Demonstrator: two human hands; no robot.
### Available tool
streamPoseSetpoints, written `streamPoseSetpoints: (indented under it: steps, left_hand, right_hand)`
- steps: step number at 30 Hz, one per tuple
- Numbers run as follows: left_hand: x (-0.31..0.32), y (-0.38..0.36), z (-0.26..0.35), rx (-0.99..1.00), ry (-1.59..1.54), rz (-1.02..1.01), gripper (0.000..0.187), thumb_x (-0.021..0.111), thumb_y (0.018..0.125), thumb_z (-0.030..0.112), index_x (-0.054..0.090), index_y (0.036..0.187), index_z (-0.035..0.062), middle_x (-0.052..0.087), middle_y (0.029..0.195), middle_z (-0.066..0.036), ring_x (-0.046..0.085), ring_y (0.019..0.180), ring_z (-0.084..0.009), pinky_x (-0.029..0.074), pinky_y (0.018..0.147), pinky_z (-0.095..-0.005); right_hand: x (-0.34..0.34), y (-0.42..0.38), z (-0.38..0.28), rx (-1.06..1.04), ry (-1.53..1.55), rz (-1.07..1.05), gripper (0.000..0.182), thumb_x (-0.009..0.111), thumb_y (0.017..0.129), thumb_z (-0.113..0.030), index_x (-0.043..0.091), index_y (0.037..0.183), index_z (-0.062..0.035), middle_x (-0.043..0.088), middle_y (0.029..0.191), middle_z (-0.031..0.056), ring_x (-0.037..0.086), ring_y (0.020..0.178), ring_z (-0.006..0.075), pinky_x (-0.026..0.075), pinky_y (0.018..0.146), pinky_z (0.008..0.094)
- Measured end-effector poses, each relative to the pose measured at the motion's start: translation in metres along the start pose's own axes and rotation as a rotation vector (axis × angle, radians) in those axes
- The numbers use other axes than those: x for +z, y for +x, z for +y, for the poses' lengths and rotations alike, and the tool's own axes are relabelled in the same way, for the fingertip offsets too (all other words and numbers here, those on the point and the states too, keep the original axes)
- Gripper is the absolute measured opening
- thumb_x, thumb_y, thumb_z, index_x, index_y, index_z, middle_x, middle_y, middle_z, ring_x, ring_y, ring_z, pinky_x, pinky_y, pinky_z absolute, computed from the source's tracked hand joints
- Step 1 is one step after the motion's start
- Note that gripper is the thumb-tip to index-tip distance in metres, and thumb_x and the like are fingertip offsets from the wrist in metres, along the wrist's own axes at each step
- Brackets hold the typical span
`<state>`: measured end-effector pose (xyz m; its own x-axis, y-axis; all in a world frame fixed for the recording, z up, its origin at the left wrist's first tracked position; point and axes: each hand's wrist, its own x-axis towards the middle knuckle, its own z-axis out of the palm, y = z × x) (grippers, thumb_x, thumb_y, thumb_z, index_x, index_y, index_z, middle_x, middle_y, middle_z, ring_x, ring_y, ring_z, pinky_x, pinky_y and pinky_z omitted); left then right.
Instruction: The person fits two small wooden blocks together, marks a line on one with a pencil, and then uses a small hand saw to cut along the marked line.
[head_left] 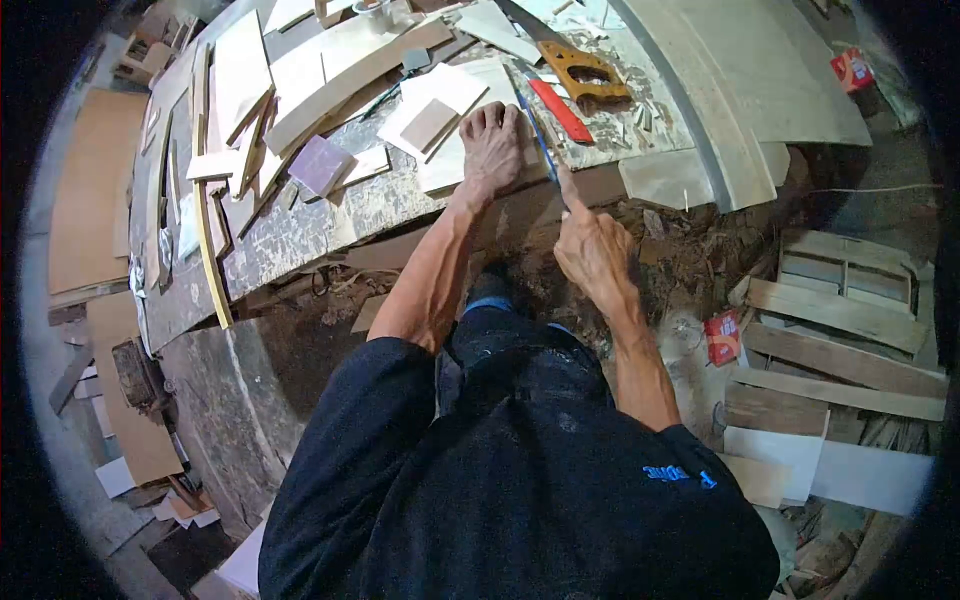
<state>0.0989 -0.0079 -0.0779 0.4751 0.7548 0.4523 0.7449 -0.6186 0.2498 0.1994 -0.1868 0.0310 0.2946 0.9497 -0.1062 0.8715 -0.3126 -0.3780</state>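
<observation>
At the near edge of the workbench (310,232), my left hand (492,150) presses down with curled fingers on a pale wooden board (440,174). Beside it, my right hand (592,245) is closed around the near end of a thin blue tool (538,130), its index finger stretched along it. The tool lies along the board's right side; its exact kind and its grip are hidden by the hand. Just left of my left hand, a small brownish block (428,125) rests on a white piece (460,88). A red flat piece (560,110) lies right of the blue tool.
A handsaw (583,72) with a yellow-brown handle lies beyond the red piece. Wood strips (350,85) and a purple block (320,167) cover the left of the bench. A long curved panel (735,100) overhangs the right. Stacked boards (835,355) lie on the floor at right.
</observation>
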Motion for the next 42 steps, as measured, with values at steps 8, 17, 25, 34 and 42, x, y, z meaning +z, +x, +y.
streamPoseSetpoints:
  steps: [8,17,25,34,42]
  left_hand:
    - [-0.002,0.005,0.004,0.018,-0.031,0.039,0.047,0.054,0.077,0.016,0.048,0.124,0.008,0.047,0.118,-0.013,0.042,0.116,-0.0314,0.028,0.099,-0.0472]
    - [-0.002,0.0,0.002,0.026,-0.038,0.018,0.046,0.056,0.077,0.018,0.048,0.121,0.0097,0.046,0.119,-0.013,0.04,0.117,-0.032,0.027,0.099,-0.0489]
    - [-0.002,0.001,0.003,-0.015,-0.068,-0.082,0.057,0.062,0.077,0.023,0.042,0.129,0.0116,0.043,0.126,-0.016,0.038,0.121,-0.0356,0.026,0.101,-0.0511]
    - [-0.004,0.001,0.003,0.008,-0.025,0.026,0.043,0.056,0.079,0.019,0.048,0.12,0.0083,0.047,0.116,-0.013,0.043,0.114,-0.0322,0.028,0.1,-0.0488]
    - [-0.004,0.003,0.006,0.0,-0.031,0.063,0.038,0.056,0.081,0.021,0.048,0.115,0.0074,0.046,0.112,-0.012,0.043,0.111,-0.0304,0.028,0.097,-0.0479]
  right_hand:
    - [0.016,0.014,0.006,-0.026,0.052,0.029,0.068,0.052,0.088,-0.014,0.027,0.151,-0.0243,0.061,0.065,0.0249,0.062,0.064,0.0457,0.047,0.068,0.0555]
    - [0.016,0.06,-0.002,-0.01,0.028,-0.066,0.071,0.051,0.082,-0.017,0.029,0.15,-0.0189,0.066,0.087,0.0295,0.065,0.082,0.0474,0.05,0.077,0.0542]
    - [0.028,0.061,0.007,-0.114,0.199,-0.017,0.072,0.047,0.085,-0.013,0.021,0.152,-0.015,0.064,0.095,0.0335,0.064,0.086,0.0487,0.05,0.08,0.0553]
    - [0.033,0.058,0.006,-0.114,0.13,0.055,0.073,0.05,0.086,-0.013,0.019,0.152,-0.0195,0.061,0.069,0.0312,0.061,0.066,0.0492,0.048,0.065,0.0571]
    - [0.003,0.001,-0.009,0.047,0.072,-0.073,0.073,0.046,0.09,-0.012,0.012,0.153,-0.0245,0.061,0.069,0.0306,0.061,0.069,0.0498,0.047,0.069,0.0586]
